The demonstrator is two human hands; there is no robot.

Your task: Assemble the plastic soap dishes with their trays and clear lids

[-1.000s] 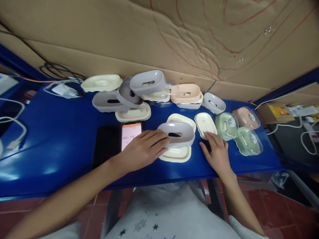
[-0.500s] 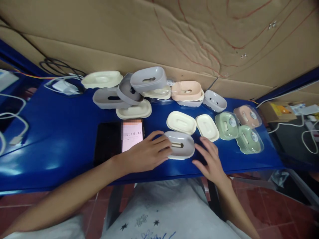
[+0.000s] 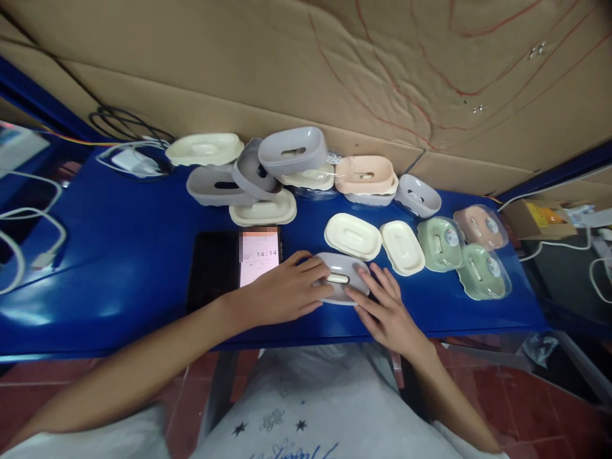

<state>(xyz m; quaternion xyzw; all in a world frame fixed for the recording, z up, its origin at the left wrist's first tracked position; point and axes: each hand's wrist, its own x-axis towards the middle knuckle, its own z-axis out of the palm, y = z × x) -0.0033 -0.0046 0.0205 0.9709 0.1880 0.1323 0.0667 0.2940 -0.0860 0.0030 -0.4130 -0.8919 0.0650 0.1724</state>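
Note:
A grey soap dish lies near the table's front edge, with a pale raised strip showing in its middle slot. The fingers of my left hand are closed over the left end of this dish. From the other side, my right hand lays spread fingers over its right end, thumb side hidden in part. Just behind are two cream oval trays, a wider cream tray and a smaller cream tray turned at an angle.
Grey soap dishes, a peach dish and cream trays are piled along the cardboard wall. Green dishes under clear lids stand at the right. A lit phone lies left of my hands; a white charger sits far left.
My right hand has moved left from beside the grey dish onto its right end. My left hand stays at the left end. The view has shifted slightly.

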